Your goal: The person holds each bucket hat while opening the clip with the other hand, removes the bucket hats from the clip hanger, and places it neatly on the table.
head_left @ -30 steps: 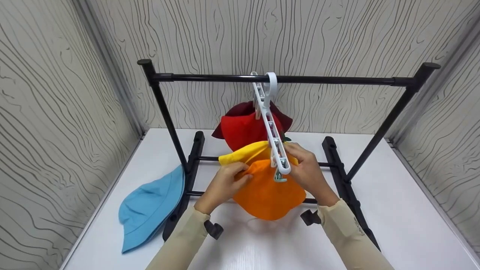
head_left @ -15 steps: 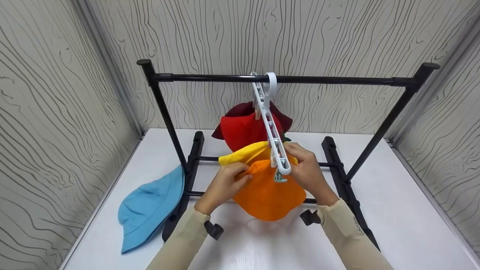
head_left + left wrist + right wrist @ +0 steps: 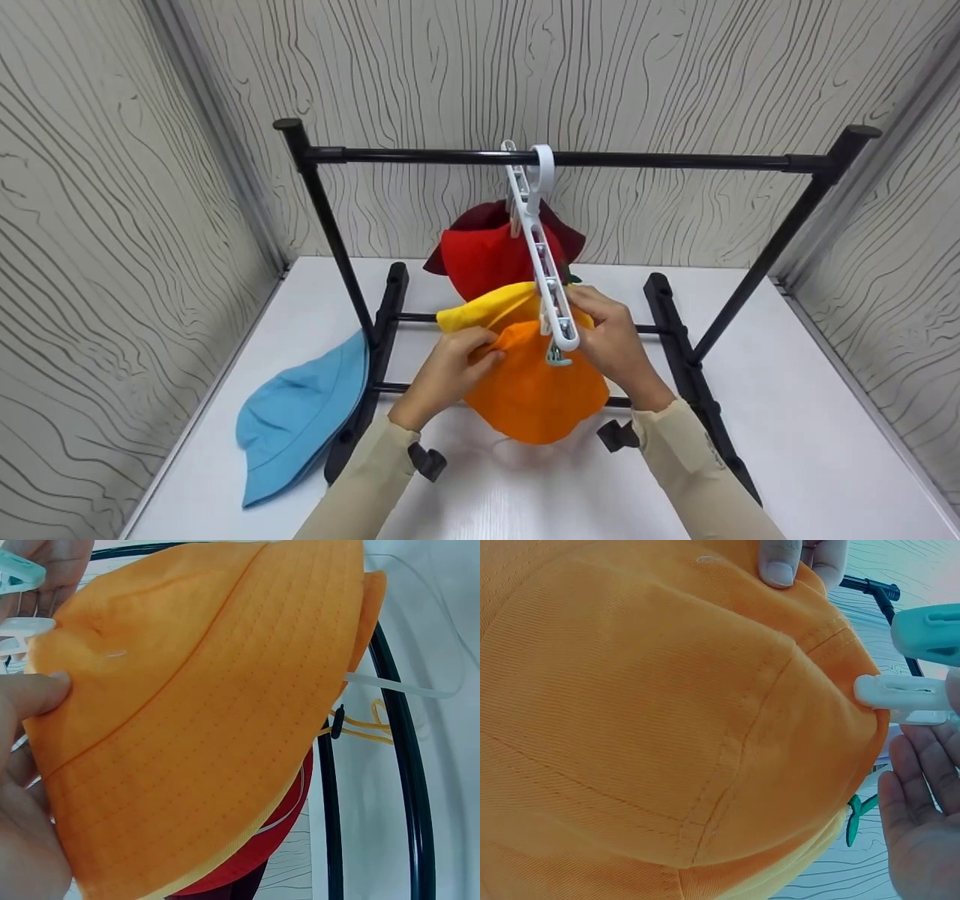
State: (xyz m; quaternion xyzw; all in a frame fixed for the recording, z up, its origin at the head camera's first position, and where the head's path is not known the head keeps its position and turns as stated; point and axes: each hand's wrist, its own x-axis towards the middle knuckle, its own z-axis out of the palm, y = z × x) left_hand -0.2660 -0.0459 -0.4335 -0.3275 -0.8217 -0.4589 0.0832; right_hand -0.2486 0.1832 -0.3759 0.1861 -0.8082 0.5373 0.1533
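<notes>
An orange bucket hat [image 3: 536,397] hangs at the near end of a white clip hanger [image 3: 541,255]. My left hand [image 3: 450,367] pinches the hat's crown edge, thumb on the near face. My right hand [image 3: 611,345] is just right of the hanger's near end, its fingertips partly hidden. In the right wrist view, its thumb is on the end of a white clip [image 3: 900,692] that sits over the hat's edge, with the fingers behind. A teal clip [image 3: 930,634] beside it holds nothing. Behind the orange hat hangs a yellow hat [image 3: 480,306].
Farther back on the hanger are a red hat [image 3: 484,259] and a dark red hat [image 3: 476,216]. The hanger hooks over a black rack's crossbar [image 3: 675,160]. A blue bucket hat [image 3: 300,412] lies on the white table [image 3: 817,435], against the rack's left foot.
The hanger's near end and the orange hat have shifted very slightly left. Both hands keep nearly the same places and holds.
</notes>
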